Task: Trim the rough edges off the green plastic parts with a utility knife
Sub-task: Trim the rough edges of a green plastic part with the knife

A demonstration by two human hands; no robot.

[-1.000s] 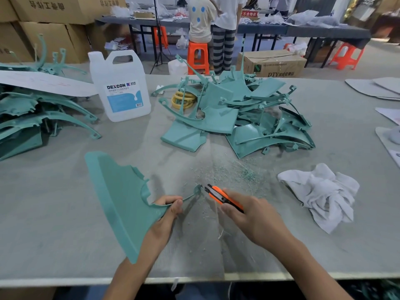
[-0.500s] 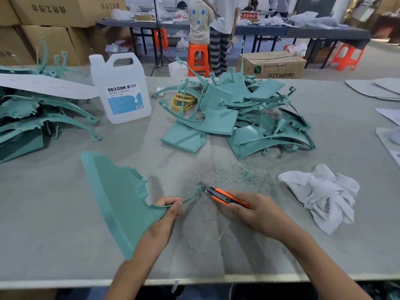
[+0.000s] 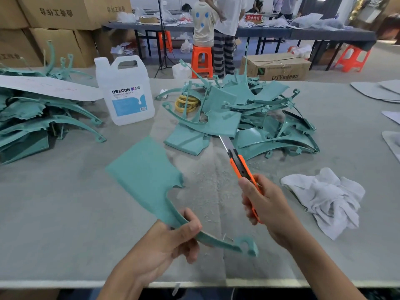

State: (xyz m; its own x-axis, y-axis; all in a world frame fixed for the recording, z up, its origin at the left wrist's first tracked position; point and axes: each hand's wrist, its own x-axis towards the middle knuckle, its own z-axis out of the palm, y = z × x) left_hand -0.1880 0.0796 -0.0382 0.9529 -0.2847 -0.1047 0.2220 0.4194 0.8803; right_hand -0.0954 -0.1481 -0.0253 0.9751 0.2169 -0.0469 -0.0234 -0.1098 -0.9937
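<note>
Head view: the left hand [image 3: 173,241] grips the green plastic part [image 3: 149,172] by its narrow curved arm, fingers curled round it, and holds it above the table [image 3: 54,213]. The part's wide flat end points up and away, and its hooked end with a hole sticks out to the right of the fist. The palm hides the stretch of arm inside the grip.

The right hand [image 3: 268,204] is wrapped round the orange utility knife [image 3: 240,163]. The blade is extended and points away, clear of the part. The fingers cover the handle's lower half.

Green shavings [image 3: 207,169] dust the table between the hands and the central pile of green parts [image 3: 249,118]. That pile partly hides a coil of yellow rings [image 3: 187,102]. A second heap of parts [image 3: 32,120] is cut off by the left edge. A white rag [image 3: 324,198] lies just right of the knife hand. The people at the far table are cut off at the top.

The white jug [image 3: 125,92] carries a blue label reading "DEXCON"; its finer print is too small to read. A cardboard box [image 3: 277,68] on the floor shows "DTY", followed by characters that are hard to make out. The stacked cartons [image 3: 60,11] carry large printed characters, and a small red sign [image 3: 253,17] has white ones, neither legible.
</note>
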